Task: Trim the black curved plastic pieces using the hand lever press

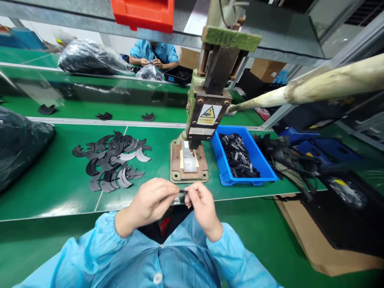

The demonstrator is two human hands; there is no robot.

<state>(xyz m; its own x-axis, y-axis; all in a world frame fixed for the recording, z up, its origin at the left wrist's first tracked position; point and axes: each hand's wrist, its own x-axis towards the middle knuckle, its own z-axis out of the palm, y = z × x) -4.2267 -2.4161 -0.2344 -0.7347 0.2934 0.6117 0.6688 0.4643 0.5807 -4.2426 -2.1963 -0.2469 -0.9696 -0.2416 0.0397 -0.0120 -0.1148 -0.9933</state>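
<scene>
My left hand [151,202] and my right hand [201,204] meet at the near edge of the green bench, both pinched on a small dark part [182,194] held between their fingertips. Just beyond them stands a hand press [207,116] on a rusty base plate [189,164] with a pale fixture under its ram. A pile of black crescent-shaped pieces [112,160] lies to the left of the press. A blue bin [244,158] with several small black clips sits to its right.
The press's long pale lever [315,84] reaches out to the right. A black plastic bag [18,144] lies at the far left. Dark cables and blue trays crowd the right side. Another person in blue works at the far bench behind a second bag [90,58].
</scene>
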